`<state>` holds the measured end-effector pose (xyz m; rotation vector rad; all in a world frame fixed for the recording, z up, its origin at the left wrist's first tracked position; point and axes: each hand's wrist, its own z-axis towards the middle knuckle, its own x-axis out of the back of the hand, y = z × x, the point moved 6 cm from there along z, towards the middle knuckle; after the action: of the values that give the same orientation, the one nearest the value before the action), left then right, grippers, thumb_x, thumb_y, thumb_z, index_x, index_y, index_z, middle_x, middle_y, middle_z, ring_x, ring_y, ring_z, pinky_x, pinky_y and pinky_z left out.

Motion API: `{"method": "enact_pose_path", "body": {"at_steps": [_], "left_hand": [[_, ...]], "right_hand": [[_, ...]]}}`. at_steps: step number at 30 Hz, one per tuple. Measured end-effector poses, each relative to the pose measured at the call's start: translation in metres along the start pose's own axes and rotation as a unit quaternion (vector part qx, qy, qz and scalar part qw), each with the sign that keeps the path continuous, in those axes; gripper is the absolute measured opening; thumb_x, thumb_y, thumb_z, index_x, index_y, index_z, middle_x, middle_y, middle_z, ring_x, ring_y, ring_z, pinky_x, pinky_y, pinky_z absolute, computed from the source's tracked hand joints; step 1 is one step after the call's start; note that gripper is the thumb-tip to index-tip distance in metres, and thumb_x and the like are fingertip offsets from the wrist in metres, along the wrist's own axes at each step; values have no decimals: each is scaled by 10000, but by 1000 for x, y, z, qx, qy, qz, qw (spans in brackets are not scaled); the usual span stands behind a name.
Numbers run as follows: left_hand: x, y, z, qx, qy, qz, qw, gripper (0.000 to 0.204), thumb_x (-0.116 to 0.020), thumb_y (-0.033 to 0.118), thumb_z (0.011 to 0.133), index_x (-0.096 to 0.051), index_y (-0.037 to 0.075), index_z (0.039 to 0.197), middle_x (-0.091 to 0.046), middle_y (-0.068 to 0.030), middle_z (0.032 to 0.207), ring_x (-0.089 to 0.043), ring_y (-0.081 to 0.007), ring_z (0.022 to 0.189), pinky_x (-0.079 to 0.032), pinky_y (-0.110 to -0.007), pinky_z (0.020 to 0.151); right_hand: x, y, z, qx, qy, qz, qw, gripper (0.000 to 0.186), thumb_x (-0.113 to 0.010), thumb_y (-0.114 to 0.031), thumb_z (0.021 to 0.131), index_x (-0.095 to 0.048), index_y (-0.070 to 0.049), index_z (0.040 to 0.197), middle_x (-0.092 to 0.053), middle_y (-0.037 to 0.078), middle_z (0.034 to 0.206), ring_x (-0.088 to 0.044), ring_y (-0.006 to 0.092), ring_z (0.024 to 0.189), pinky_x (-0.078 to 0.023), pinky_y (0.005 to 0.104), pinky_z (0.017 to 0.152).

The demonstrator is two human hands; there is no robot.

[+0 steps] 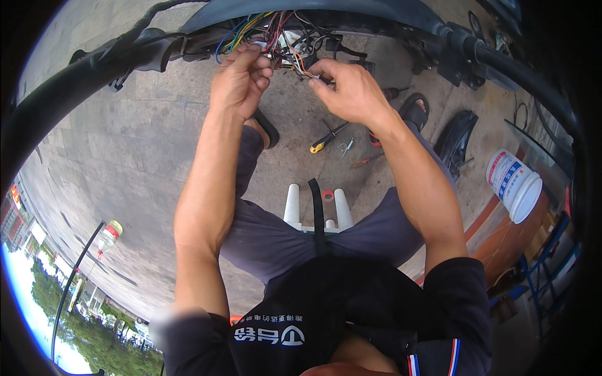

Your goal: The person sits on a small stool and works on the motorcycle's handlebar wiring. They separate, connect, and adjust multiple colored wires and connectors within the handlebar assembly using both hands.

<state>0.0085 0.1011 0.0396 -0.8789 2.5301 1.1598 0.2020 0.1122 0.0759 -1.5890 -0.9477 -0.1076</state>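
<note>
A bundle of colored wires, with red, yellow, green and blue strands, hangs out from under a dark vehicle body panel. My left hand is at the bundle's left side, its thumb and forefinger pinched together on wires; the exact strands are hard to make out. Across from it, my right hand pinches a small dark connector between thumb and fingers. Orange and white wires run from that connector up into the bundle. A whitish piece shows behind the wires.
On the paving below lie a yellow-handled screwdriver, small metal parts and a red tape roll. A curved black panel and a white bucket are to the right. Black bars frame both sides.
</note>
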Motion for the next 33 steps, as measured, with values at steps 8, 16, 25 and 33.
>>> {"method": "enact_pose_path", "body": {"at_steps": [8,16,25,33], "left_hand": [[6,2,-1,-18,35,30,999,77,-602,105,927,-535,78,955,-589,-37,663,-558,-141,517,-398,-231,437],[8,7,0,-59,28,10,998,66,-578,92,938,-518,72,958,-568,-43,670,-539,-138,524,-393,-230,440],[10,8,1,-31,16,-32,999,45,-564,121,954,-524,99,954,-579,-35,695,-567,-156,573,-431,-252,485],[11,8,-4,-6,52,25,998,51,-560,146,960,-519,123,979,-626,-60,801,-648,-222,704,-537,-331,615]], "right_hand": [[0,0,0,-3,7,-1,1000,262,-636,-245,850,-676,-54,1025,-675,156,787,-659,297,710,-505,379,667],[17,5,4,-46,79,34,995,241,-643,-254,844,-692,-85,1009,-684,165,777,-671,332,726,-513,407,674],[17,-4,4,11,65,23,998,226,-658,-237,835,-689,-79,993,-681,140,756,-660,344,716,-506,416,655],[1,-30,-5,138,90,-138,977,181,-708,-193,791,-689,-87,937,-672,115,819,-638,333,801,-514,423,698]]}}
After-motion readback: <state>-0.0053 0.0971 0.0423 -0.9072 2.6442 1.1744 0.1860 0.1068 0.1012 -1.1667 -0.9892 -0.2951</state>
